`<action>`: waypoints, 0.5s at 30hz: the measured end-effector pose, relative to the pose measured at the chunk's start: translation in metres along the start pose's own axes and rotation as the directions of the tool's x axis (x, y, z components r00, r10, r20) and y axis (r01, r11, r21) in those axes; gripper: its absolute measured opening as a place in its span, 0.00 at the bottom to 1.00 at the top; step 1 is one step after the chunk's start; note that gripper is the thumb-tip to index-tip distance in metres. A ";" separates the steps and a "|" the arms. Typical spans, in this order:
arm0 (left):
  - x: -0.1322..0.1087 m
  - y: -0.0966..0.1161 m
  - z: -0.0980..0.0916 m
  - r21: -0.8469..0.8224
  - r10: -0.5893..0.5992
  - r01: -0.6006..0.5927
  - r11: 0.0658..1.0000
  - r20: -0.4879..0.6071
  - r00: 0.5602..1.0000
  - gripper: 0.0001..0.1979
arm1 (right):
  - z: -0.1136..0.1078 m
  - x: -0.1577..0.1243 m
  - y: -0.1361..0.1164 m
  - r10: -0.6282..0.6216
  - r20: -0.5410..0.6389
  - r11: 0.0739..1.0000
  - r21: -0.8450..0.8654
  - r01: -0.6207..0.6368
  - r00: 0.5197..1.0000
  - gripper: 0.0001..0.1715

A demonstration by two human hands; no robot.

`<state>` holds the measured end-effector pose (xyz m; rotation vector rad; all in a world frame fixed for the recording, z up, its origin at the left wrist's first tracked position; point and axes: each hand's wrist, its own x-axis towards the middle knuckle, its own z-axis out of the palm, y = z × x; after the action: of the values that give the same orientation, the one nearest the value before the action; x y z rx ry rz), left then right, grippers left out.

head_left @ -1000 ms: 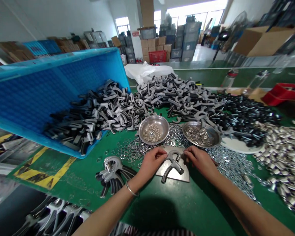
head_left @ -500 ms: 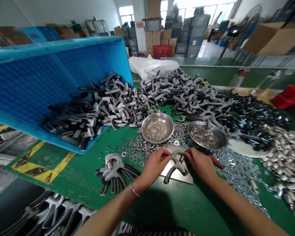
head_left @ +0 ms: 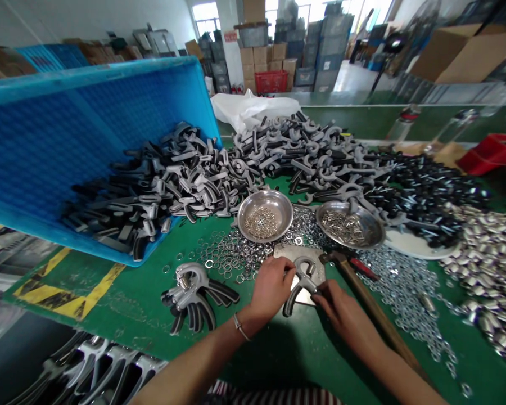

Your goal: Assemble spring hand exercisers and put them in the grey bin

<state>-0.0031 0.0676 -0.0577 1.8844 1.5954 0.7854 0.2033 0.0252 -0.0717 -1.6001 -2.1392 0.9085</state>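
Note:
A grey and black hand grip strengthener (head_left: 300, 288) with a coil spring in its curved head rests over a small metal plate (head_left: 283, 253) in front of me. My left hand (head_left: 273, 286) pinches it on the left side near the head. On the other side, the fingers of my right hand (head_left: 339, 306) close on the lower end of its right handle. Just right of that hand lies a hammer (head_left: 369, 304) with a wooden handle, partly covered by my forearm. Several similar hand grips (head_left: 196, 292) are grouped to the left on the green table.
A steel bowl (head_left: 285, 222) of small rings and another bowl (head_left: 375, 229) of pins stand beyond the plate. Loose washers (head_left: 231, 253) lie around them. A blue crate (head_left: 96, 112) tips out handles, heaped at the back. Metal cylinders (head_left: 489, 264) cover the right side.
My right hand has moved down from the strengthener's head to its right handle end. The hammer, mostly hidden before, now shows. My left hand still holds the left side.

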 end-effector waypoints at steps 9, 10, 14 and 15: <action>0.014 0.011 0.002 -0.087 0.056 -0.055 0.995 0.006 0.998 0.03 | -0.043 -0.022 0.041 -0.064 -0.294 0.862 -0.497 -0.096 0.954 0.18; 0.015 0.010 0.005 -0.067 0.061 -0.061 0.996 0.007 0.998 0.04 | -0.048 -0.024 0.047 -0.006 -0.265 0.848 -0.513 -0.136 0.964 0.17; 0.011 0.005 0.013 0.007 0.032 -0.032 0.999 -0.014 0.999 0.05 | -0.060 -0.027 0.061 0.244 -0.080 0.923 -0.287 -0.257 0.966 0.19; 0.011 0.004 0.014 0.019 0.028 -0.028 0.999 -0.006 1.000 0.05 | -0.063 -0.027 0.061 0.247 -0.060 0.938 -0.235 -0.255 0.967 0.20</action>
<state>0.0112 0.0769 -0.0629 1.9236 1.5889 0.7919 0.2938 0.0291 -0.0614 -2.0301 -2.1237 0.7090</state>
